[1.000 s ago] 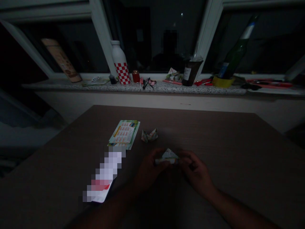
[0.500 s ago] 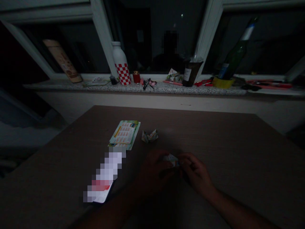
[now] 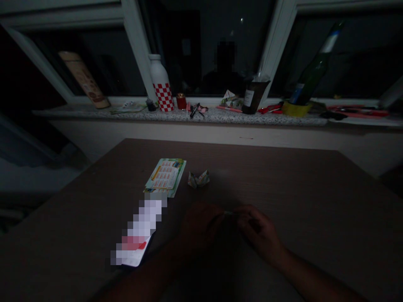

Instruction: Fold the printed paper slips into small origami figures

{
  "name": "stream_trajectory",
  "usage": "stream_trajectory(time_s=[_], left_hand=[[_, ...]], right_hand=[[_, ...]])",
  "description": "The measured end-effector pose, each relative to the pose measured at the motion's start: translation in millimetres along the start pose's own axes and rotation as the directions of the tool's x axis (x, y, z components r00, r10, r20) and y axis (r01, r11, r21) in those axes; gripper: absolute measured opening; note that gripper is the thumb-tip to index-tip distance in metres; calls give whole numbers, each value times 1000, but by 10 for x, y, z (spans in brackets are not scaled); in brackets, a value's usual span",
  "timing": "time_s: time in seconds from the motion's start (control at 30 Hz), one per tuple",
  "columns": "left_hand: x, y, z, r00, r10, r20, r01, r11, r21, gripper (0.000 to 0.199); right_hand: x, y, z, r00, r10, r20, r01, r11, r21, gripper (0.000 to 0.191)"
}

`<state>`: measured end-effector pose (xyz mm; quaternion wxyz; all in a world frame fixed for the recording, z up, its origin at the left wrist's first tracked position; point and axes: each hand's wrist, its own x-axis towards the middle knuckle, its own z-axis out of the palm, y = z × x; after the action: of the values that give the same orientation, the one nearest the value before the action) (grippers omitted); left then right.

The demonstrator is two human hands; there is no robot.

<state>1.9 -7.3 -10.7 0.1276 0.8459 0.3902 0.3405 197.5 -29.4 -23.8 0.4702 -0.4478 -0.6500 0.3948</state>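
Note:
Between my two hands is a small folded piece of printed paper (image 3: pixel 228 213), of which only a thin strip shows. My left hand (image 3: pixel 201 222) is closed on its left side, though that hand is very dark. From the right, my right hand (image 3: pixel 260 228) pinches the paper between thumb and fingers. Just beyond them a folded paper figure (image 3: pixel 198 179) with two raised points stands on the table. To its left lies a stack of printed paper sheets (image 3: pixel 165 174) with calendar-like grids.
A lit phone (image 3: pixel 138 235), its screen blurred out, lies left of my hands on the brown table (image 3: pixel 299 184). Along the stone windowsill (image 3: pixel 126 115) stand a checkered bottle (image 3: pixel 162 86), a tan flask (image 3: pixel 83 79), a dark cup (image 3: pixel 252 96) and a green bottle (image 3: pixel 315 69).
The paper between my hands has turned, so its printed face no longer shows and only a thin edge is visible. My hands have stayed in nearly the same place.

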Motion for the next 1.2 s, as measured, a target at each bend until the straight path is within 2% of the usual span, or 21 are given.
stream_trajectory(time_s=[0.17, 0.3, 0.47, 0.7, 0.8, 0.9, 1.03, 1.2], left_hand=[[-21, 12, 27, 998, 44, -50, -43, 999, 20, 12], [-22, 43, 20, 999, 42, -25, -42, 999, 15, 12], [-21, 67, 16, 1000, 27, -3, -27, 999, 26, 12], [-25, 5, 48, 996, 47, -76, -43, 998, 54, 10], [-21, -6, 44, 995, 52, -87, -45, 996, 80, 11], [-13, 10, 37, 994, 88, -66, -81, 992, 100, 12], [-5, 28, 36, 982, 160, -99, -148, 982, 118, 12], [-14, 6, 39, 977, 186, -104, -175, 979, 108, 13]], right_hand=[[25, 18, 22, 988, -106, -116, 94, 991, -98, 11], [48, 31, 30, 971, -168, -171, 146, 980, -131, 6], [60, 45, 24, 957, -202, -209, 166, 970, -179, 8], [53, 55, 14, 957, -222, -186, 184, 962, -200, 7], [57, 49, 16, 956, -242, -166, 205, 955, -213, 13], [62, 50, 18, 956, -250, -153, 217, 955, -202, 16], [57, 77, 18, 957, -259, -131, 233, 954, -189, 18], [51, 99, 16, 949, -304, -84, 287, 943, -167, 20]])
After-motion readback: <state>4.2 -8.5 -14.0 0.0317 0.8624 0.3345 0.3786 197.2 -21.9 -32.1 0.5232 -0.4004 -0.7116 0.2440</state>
